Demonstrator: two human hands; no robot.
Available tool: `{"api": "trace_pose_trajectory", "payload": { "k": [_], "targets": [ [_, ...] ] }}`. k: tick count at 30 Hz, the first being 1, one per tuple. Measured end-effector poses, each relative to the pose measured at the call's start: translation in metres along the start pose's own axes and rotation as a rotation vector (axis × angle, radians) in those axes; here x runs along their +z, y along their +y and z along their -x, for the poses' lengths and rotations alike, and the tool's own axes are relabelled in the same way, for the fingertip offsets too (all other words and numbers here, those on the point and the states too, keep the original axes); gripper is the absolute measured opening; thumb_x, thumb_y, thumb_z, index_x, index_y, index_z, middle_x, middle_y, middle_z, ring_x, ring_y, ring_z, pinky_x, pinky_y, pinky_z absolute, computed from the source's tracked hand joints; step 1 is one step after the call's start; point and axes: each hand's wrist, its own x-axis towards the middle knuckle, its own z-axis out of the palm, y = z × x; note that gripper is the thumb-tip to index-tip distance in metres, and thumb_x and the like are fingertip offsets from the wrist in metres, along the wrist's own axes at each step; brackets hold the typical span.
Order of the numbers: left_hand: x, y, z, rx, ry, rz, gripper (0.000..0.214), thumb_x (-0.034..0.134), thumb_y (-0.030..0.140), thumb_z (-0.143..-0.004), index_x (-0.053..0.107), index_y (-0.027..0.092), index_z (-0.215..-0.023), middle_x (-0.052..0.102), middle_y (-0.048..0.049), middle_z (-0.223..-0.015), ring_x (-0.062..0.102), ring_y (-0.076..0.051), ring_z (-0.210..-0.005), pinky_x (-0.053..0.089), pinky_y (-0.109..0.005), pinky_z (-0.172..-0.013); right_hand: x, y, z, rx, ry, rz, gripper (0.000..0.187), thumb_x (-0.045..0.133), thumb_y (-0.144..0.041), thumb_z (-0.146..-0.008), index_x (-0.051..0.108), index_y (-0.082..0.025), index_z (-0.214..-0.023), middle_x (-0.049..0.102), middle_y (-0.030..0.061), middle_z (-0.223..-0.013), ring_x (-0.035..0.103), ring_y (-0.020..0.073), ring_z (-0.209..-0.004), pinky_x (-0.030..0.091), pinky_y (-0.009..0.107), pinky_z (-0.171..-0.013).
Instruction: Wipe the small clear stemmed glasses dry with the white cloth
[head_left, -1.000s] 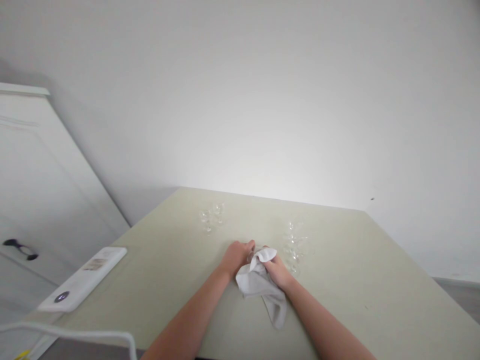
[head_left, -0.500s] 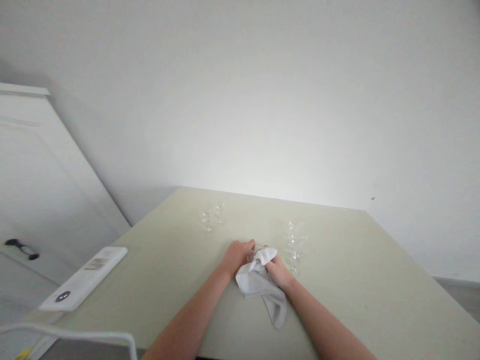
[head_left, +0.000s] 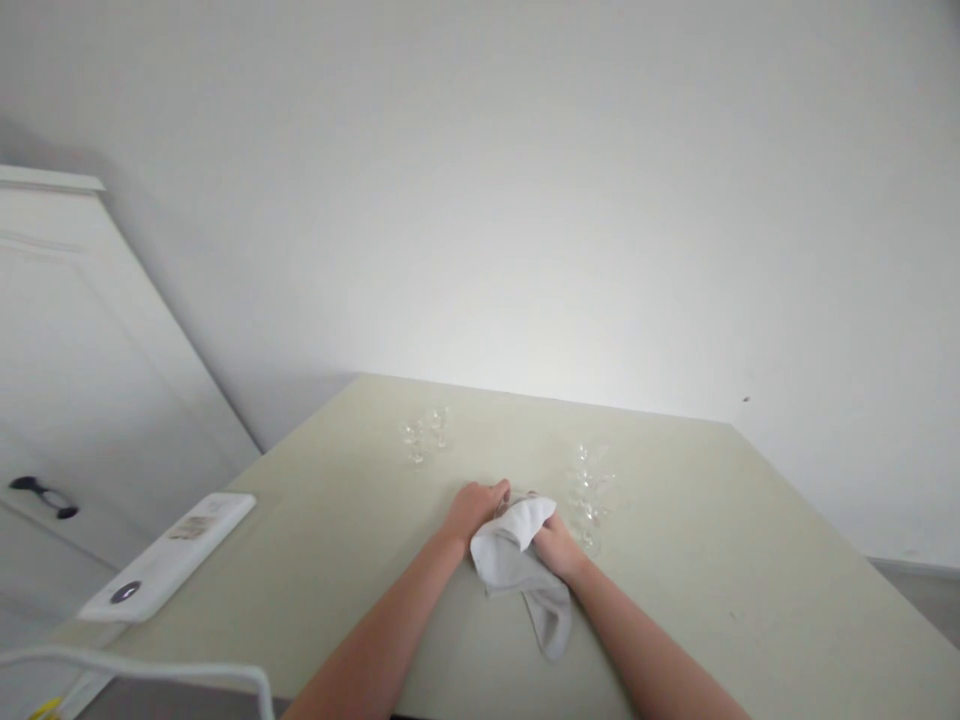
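Note:
Near the middle of the table, my left hand is closed around a small clear glass, mostly hidden by the fingers and the cloth. My right hand grips a light grey cloth against the glass, and the cloth's loose end hangs down between my forearms. Just right of my right hand stand several clear stemmed glasses in a loose row. Farther back on the left are a few more stemmed glasses.
The pale table reaches back to a white wall. At its left edge lies a white power strip-like box, with a white cable in front. A white cabinet with a dark handle stands on the left.
Both hands stay almost in place. The cloth has shifted slightly and now covers more of the glass.

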Motion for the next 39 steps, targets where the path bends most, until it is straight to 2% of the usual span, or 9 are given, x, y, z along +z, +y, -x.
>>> {"api": "trace_pose_trajectory", "payload": {
  "k": [6,24,32,39],
  "targets": [
    [0.0,0.0,-0.001,-0.004,-0.014,-0.014,0.025,0.044,0.04,-0.091,0.057,0.025,-0.104,0.071,-0.0072,-0.085,0.066,-0.023,-0.084,0.042,-0.03,-0.071,0.0,0.004,-0.001,0.01,0.007,-0.013,0.009,0.057,-0.023,-0.075,0.059,-0.02,-0.084,0.066,0.0015,-0.085,0.06,0.0204,-0.087,0.047,0.034,-0.084],
    [-0.003,0.001,0.0,0.002,-0.016,-0.003,0.025,0.044,0.041,-0.091,0.057,0.024,-0.105,0.072,-0.0079,-0.085,0.067,-0.025,-0.085,0.043,-0.03,-0.071,0.002,-0.011,0.002,0.021,-0.005,-0.001,0.009,0.055,-0.024,-0.075,0.057,-0.021,-0.083,0.066,0.0016,-0.086,0.06,0.0206,-0.087,0.046,0.034,-0.084],
    [-0.004,0.0,0.001,0.0,-0.014,0.016,0.024,0.045,0.039,-0.091,0.057,0.025,-0.105,0.072,-0.0071,-0.087,0.067,-0.024,-0.087,0.043,-0.03,-0.074,0.002,-0.002,-0.001,-0.024,-0.018,-0.009,0.007,0.056,-0.023,-0.076,0.056,-0.021,-0.083,0.066,0.001,-0.084,0.059,0.0193,-0.084,0.046,0.032,-0.08],
    [-0.003,0.001,0.0,0.001,-0.012,0.012,0.024,0.046,0.04,-0.09,0.058,0.024,-0.105,0.072,-0.0074,-0.086,0.067,-0.024,-0.086,0.043,-0.03,-0.073,0.001,-0.006,0.001,-0.003,-0.009,0.005,0.008,0.056,-0.025,-0.075,0.058,-0.021,-0.082,0.066,0.002,-0.084,0.059,0.0214,-0.087,0.046,0.034,-0.082]
  ]
}}
